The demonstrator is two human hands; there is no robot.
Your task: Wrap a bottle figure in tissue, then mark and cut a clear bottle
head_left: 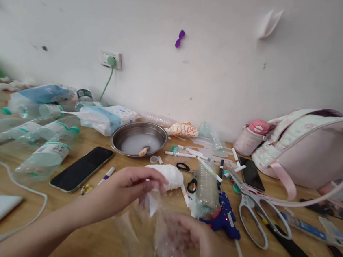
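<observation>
A crinkled clear plastic bag (145, 232) hangs between my hands, blurred by motion. My left hand (136, 184) pinches its upper part, where a bit of white also shows. At the bag's right side, the curled fingers of my right hand (198, 239) grip it. Just behind my left hand lies a rounded white wrapped shape (168, 176). To the right are a cut clear plastic bottle (207, 187), a blue glue gun (226, 218) with a red light lit, and small black-handled scissors (187, 169).
A metal bowl (121, 139) holds cloudy liquid. Left are a phone (83, 168), a marker (107, 175) and several plastic bottles (46, 156). Right are large scissors (251, 202), a second phone (251, 173), a pink bag (306, 155) and a flask (248, 138). White cable (42, 205) crosses the left side.
</observation>
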